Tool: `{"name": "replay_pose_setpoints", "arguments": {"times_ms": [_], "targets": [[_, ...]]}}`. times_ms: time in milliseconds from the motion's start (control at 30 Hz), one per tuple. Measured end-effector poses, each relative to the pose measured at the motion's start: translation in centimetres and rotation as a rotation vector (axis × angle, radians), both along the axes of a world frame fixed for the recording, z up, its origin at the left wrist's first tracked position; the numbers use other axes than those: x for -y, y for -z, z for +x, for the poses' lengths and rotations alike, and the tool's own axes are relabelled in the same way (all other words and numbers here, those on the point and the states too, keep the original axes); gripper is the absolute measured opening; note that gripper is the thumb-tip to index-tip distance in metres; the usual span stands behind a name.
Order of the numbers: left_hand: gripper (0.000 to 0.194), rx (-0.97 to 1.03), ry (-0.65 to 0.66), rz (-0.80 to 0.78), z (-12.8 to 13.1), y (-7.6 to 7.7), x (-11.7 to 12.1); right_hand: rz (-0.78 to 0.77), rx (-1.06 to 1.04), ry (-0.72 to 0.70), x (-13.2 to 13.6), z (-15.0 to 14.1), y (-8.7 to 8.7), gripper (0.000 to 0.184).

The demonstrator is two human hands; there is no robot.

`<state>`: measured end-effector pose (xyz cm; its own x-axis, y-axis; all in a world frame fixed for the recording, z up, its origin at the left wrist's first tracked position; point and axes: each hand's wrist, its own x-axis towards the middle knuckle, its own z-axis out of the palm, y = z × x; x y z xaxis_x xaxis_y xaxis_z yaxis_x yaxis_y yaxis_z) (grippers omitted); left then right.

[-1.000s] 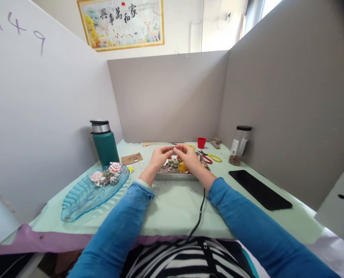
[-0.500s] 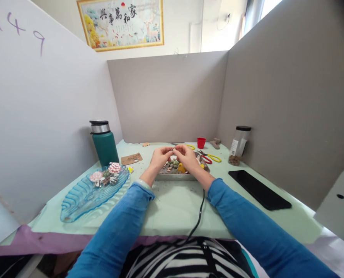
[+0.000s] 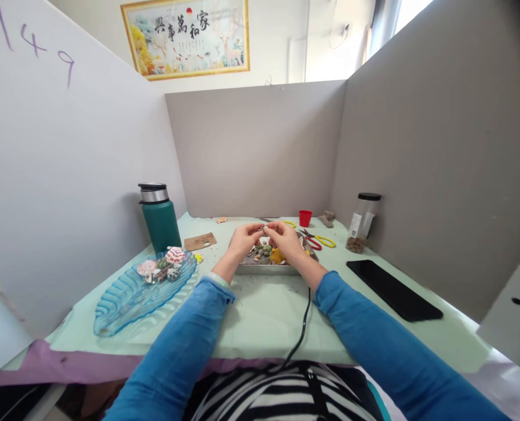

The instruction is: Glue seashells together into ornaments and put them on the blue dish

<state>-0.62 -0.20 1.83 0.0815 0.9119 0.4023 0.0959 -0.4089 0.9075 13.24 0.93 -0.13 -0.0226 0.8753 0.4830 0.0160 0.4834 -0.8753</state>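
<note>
Above a shallow metal tray (image 3: pixel 266 269) my left hand (image 3: pixel 243 240) and my right hand (image 3: pixel 285 238) meet at the fingertips. Both are closed in a pinch around a tiny pale piece (image 3: pixel 265 228), too small to name. Grey material, shells or pebbles and greenish bits lie in the tray below. A yellow piece (image 3: pixel 277 255) sits there too, beside my right wrist. Part of the tray's far side is hidden behind my hands.
To the left are a blue glass dish (image 3: pixel 124 301) holding shells, a green bottle (image 3: pixel 161 225) and a brown card (image 3: pixel 200 241). Scissors (image 3: pixel 319 238), a red cup (image 3: pixel 305 218), a clear jar (image 3: pixel 363 222) and a black phone (image 3: pixel 394 289) are to the right. A black cable (image 3: pixel 304 324) runs over the front edge.
The view has shifted slightly. My hands stay together over the tray, with the fingertips still pinched on the tiny piece.
</note>
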Motion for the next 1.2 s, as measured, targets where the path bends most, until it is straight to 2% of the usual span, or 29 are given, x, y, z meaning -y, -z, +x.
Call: {"name": "replay_pose_setpoints", "arguments": {"times_ms": [233, 467, 633, 800, 867, 1000, 1200], "targets": [[0.023, -0.048, -0.058, 0.007, 0.1, 0.2, -0.2, 0.019, 0.018, 0.008, 0.2, -0.2, -0.1, 0.03], [0.023, -0.071, -0.112, 0.033, 0.2, 1.5, -1.7, 0.074, 0.068, 0.036, -0.6, -0.2, 0.6, 0.029], [0.027, -0.056, -0.086, 0.07, 0.4, 2.1, -2.6, 0.108, 0.105, 0.072, -0.6, 0.0, 0.7, 0.027], [0.049, -0.044, -0.06, 0.041, 0.2, 1.5, -2.0, 0.118, 0.076, 0.071, -0.5, 0.1, 0.4, 0.028], [0.052, -0.038, -0.056, 0.02, 0.2, 1.1, -1.6, 0.124, 0.073, 0.081, -0.5, 0.1, 0.4, 0.028], [0.039, -0.03, -0.03, -0.001, 0.1, 0.7, -1.2, 0.14, 0.065, 0.08, -0.8, 0.2, 0.5, 0.03], [0.031, 0.036, -0.007, 0.04, -0.1, 0.5, -1.0, 0.164, 0.07, 0.095, -0.7, 0.1, 0.3, 0.027]]}}
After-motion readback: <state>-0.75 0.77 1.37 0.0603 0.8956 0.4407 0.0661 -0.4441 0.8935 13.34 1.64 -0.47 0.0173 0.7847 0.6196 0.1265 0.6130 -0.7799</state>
